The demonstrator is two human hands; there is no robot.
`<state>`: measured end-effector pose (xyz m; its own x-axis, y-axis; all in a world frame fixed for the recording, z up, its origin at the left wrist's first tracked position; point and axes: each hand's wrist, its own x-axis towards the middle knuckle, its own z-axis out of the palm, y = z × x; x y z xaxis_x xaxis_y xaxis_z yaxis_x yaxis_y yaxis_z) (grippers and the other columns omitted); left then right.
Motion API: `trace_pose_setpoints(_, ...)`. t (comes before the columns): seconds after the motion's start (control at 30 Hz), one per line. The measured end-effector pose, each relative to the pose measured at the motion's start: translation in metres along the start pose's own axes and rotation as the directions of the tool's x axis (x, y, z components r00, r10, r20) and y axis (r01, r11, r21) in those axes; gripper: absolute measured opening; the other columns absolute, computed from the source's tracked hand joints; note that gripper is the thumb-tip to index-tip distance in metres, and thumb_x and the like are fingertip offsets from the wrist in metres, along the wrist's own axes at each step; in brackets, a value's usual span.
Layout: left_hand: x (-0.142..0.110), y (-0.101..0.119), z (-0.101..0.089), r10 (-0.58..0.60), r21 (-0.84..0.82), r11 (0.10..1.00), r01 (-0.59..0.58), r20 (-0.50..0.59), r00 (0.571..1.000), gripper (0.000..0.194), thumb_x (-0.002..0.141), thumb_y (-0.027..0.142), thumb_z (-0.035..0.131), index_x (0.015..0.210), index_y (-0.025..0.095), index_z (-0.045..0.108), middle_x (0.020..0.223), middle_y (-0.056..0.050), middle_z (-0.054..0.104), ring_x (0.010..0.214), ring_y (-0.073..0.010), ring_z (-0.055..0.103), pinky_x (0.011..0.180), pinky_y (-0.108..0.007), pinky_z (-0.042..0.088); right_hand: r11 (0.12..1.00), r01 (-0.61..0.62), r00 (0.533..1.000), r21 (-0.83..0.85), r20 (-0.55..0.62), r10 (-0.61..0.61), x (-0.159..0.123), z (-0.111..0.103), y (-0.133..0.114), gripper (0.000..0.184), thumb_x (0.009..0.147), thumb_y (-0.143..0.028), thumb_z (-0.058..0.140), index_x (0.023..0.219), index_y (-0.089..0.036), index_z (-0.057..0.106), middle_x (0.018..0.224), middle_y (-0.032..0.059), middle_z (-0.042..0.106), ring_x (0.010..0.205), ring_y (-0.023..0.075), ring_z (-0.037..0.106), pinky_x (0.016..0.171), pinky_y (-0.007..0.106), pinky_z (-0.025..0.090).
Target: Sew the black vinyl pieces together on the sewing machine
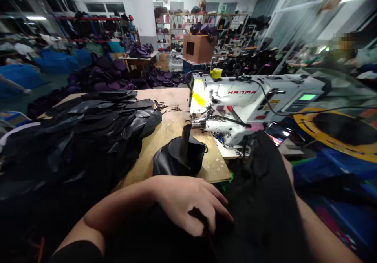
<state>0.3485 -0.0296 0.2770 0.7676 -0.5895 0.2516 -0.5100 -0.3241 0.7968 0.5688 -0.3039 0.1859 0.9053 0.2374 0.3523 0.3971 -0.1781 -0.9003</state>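
Note:
My left hand (194,206) reaches across the front, its fingers curled and closed at the edge of a large black fabric piece (265,208). The pinched part is dark and hard to make out. That piece rises at the right, and my right hand (289,168) is behind it with only a sliver and the forearm showing; its fingers are hidden. Just beyond my left hand, a black sewn pouch-like part (173,157) with an upright strip sits on the wooden table (171,125). Behind it stands a white sewing machine (235,94) with its lamp lit.
A heap of black cut pieces (97,125) covers the table's left side. Thread scraps lie near the needle. At the right are a yellow-rimmed round object (353,131) and blue material (332,168). Purple bags (108,72) and a cardboard box (198,49) are beyond.

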Motion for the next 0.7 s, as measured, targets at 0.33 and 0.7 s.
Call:
trace_pose_setpoints(0.33, 0.047, -0.062, 0.005, -0.359, -0.531, 0.846, 0.056, -0.488, 0.795, 0.034, 0.099, 0.038, 0.064, 0.125, 0.017, 0.069, 0.127, -0.013, 0.071, 0.120, -0.0238, 0.066, 0.103, -0.037, 0.053, 0.695, 0.686, 0.718, -0.216, 0.350, -0.601, 0.005, -0.007, -0.071, 0.015, 0.094, -0.027, 0.073, 0.104, -0.031, 0.083, 0.102, 0.0054, 0.073, 0.064, 0.0136, 0.062, 0.054, 0.029, 0.050)
trace_pose_setpoints(0.7, 0.037, -0.073, 0.020, -0.382, -0.760, 0.630, 0.161, -0.123, 0.916, 0.059, 0.077, 0.058, 0.086, 0.121, 0.019, 0.077, 0.111, -0.008, 0.077, 0.107, -0.0239, 0.069, 0.103, -0.038, 0.050, 0.325, 0.944, 0.232, 0.056, 0.587, -0.775, -0.011, 0.042, -0.091, 0.017, 0.099, -0.015, 0.063, 0.113, -0.022, 0.069, 0.087, 0.0052, 0.074, 0.072, 0.0141, 0.065, 0.064, 0.026, 0.049)
